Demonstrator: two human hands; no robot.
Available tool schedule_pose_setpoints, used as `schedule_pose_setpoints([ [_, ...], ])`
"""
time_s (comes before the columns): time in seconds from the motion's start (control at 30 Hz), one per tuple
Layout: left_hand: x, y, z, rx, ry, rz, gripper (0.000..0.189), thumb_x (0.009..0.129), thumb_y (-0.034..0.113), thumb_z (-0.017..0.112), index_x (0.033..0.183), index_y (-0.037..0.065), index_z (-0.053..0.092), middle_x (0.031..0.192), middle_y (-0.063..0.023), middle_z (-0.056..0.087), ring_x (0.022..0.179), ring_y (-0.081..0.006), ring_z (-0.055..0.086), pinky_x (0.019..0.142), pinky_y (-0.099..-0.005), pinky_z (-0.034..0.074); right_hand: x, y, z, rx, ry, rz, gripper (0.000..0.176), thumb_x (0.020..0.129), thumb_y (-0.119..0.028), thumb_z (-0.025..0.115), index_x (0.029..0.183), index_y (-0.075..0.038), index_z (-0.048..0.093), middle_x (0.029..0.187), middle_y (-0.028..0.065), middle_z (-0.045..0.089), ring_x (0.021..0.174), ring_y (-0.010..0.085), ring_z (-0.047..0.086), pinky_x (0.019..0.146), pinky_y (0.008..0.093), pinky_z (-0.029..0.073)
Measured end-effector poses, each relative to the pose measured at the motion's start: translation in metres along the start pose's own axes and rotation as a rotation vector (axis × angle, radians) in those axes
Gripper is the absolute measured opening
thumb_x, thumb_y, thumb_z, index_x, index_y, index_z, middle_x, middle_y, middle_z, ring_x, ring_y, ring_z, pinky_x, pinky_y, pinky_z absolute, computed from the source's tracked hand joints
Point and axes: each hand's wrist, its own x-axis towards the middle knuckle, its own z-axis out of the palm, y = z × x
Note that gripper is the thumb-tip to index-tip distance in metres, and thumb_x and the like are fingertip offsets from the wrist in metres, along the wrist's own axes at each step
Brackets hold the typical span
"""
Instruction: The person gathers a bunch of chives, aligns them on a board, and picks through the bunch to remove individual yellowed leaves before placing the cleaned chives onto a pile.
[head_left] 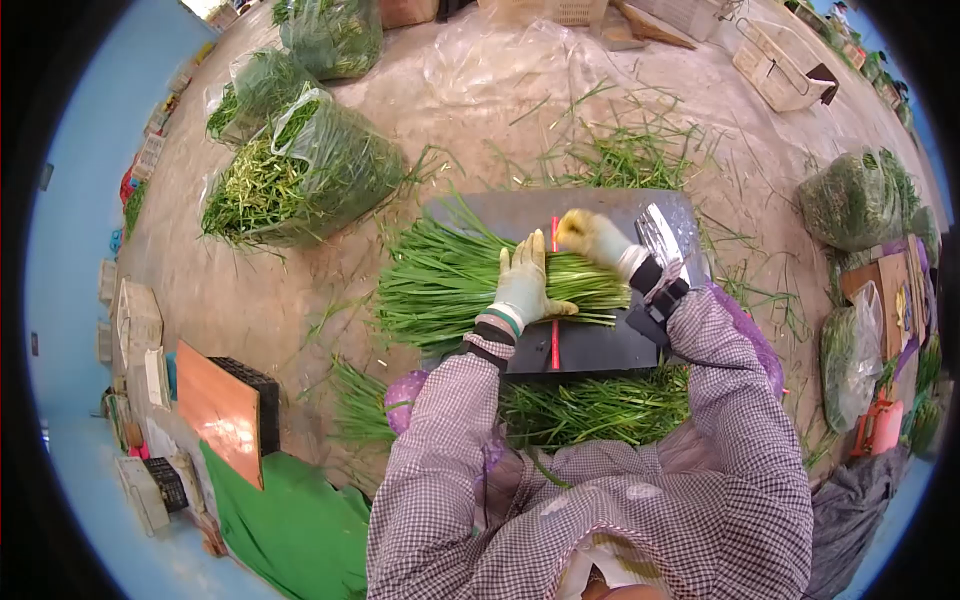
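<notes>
Wears checked smock (pixel 680 520) below dark board (pixel 610 345). Lays left hand (pixel 524 287), open with thumb out, over green stalks (pixel 440 280) on the board; curls right hand (pixel 595 240) into fist beside the board's red strip (pixel 555 346), cannot tell whether gripping anything.

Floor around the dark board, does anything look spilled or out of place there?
Yes. Loose green stalks lie strewn across the floor, thickest beyond the far edge of the dark board. They look messy beside the mostly aligned bundle under the left hand.
</notes>
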Motion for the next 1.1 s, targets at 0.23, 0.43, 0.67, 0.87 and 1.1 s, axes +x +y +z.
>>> schedule_pose_setpoints([
  [0.23,-0.009,-0.005,-0.013,-0.075,0.111,0.027,0.129,0.071,0.075,0.070,0.158,-0.001,0.012,0.163,-0.0231,0.018,0.153,-0.0349,0.014,0.123,-0.0540,0.007,-0.020,0.093,-0.191,-0.312,0.585,0.317,0.032,0.092,-0.026,0.068,0.116,-0.005,0.066,0.105,0.0137,0.071,0.100,0.0238,0.065,0.083,0.0361,0.052],
  [0.43,-0.070,-0.053,-0.075,-0.842,0.783,-0.052,0.047,0.103,0.037,0.055,0.131,-0.001,0.061,0.134,-0.0190,0.062,0.127,-0.0309,0.056,0.114,-0.0433,0.036,-0.092,0.032,-0.184,-0.830,0.125,0.769,0.047,0.093,-0.022,0.063,0.135,-0.003,0.054,0.134,0.0182,0.059,0.122,0.0310,0.058,0.097,0.0403,0.050],
  [0.67,-0.165,0.010,-0.042,-1.998,0.782,0.134,0.051,0.108,0.038,0.041,0.137,-0.001,0.056,0.140,-0.0196,0.056,0.132,-0.0290,0.052,0.116,-0.0418,0.036,-0.120,-0.231,0.041,-0.285,0.311,-0.678,0.058,0.083,-0.029,0.071,0.136,-0.011,0.058,0.141,0.0133,0.054,0.135,0.0287,0.047,0.115,0.0445,0.034],
  [0.87,-0.300,-0.005,-0.058,-2.371,0.641,0.129,0.074,0.104,0.056,0.037,0.151,-0.001,0.037,0.156,-0.0203,0.039,0.142,-0.0354,0.041,0.117,-0.0471,0.033,-0.092,-0.154,0.087,-0.288,0.033,-0.427,0.035,0.089,-0.012,0.065,0.122,-0.003,0.065,0.128,0.0168,0.063,0.119,0.0346,0.058,0.106,0.0435,0.042],
  [1.1,-0.446,-0.194,0.258,-1.775,1.543,-1.292,0.045,0.101,0.036,0.058,0.120,-0.004,0.063,0.116,-0.0166,0.070,0.104,-0.0276,0.068,0.101,-0.0380,0.050,-0.110,-0.113,0.039,-0.154,0.111,-0.147,0.024,0.103,-0.010,0.052,0.119,0.003,0.065,0.119,0.0133,0.068,0.111,0.0231,0.063,0.100,0.0334,0.047],
])
